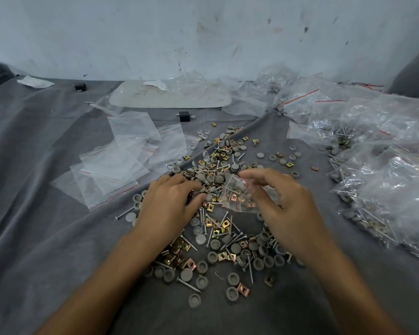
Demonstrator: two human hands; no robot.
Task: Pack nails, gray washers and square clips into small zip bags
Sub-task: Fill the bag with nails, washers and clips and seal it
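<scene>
A loose heap of nails, gray washers and brass square clips (pixel 218 228) is spread over the gray cloth in the middle. My right hand (pixel 286 209) pinches a small clear zip bag (pixel 237 194) that holds some nails, washers and clips, just above the heap. My left hand (pixel 169 204) lies palm down on the heap to the left of the bag, fingers curled over gray washers; whether it grips any piece is hidden under the fingers.
Empty zip bags (pixel 121 165) lie flat at the left. Filled bags (pixel 385 184) are piled along the right side. A pale flat board (pixel 169 97) under crumpled plastic rests at the back by the wall. A small black block (pixel 183 116) sits behind the heap.
</scene>
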